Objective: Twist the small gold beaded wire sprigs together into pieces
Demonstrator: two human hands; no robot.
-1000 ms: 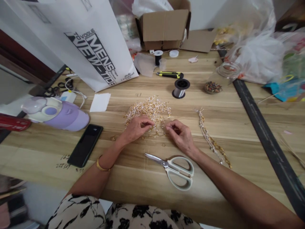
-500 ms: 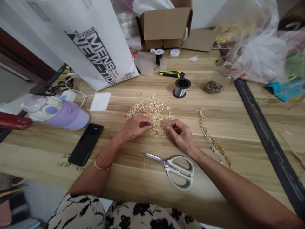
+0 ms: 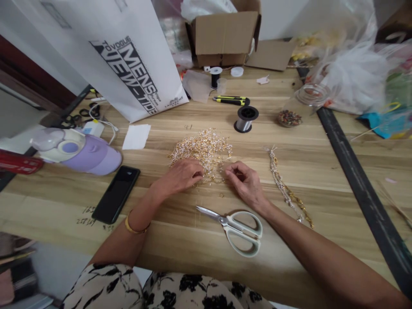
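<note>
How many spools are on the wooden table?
2: a black spool wound in silver beyond the right hand, and a white-topped spool wound in black before the brown cardboard box. More could be hidden.

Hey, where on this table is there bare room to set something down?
A wide bare patch lies between the chain strands and the black strip. A smaller one is between the white paper, phone and left hand. It's crowded around the glittery pile by the right hand, and along the back: cardboard box, thread spool, cutter.
</note>
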